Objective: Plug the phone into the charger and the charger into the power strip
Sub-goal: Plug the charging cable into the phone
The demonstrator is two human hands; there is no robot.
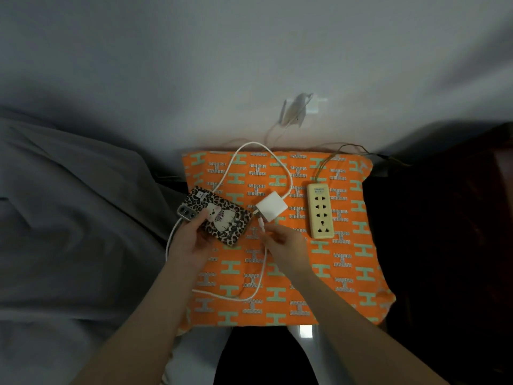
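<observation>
A phone (219, 216) in a leopard-print case lies face down, held at its left side by my left hand (191, 240). My right hand (283, 243) pinches the free plug end of the white cable (262, 225), just right of the phone's lower end and apart from it. The white charger block (270, 206) lies on the cloth above my right hand, prongs pointing left, with the cable looping out of it. The cream power strip (320, 210) lies to the right, all sockets bare.
Everything rests on an orange cloth (347, 273) with teal H shapes. Grey bedding (69, 218) lies to the left and a dark surface (444, 232) to the right. The strip's thin cord (327, 159) runs to the far right. A wall outlet (301, 107) sits behind.
</observation>
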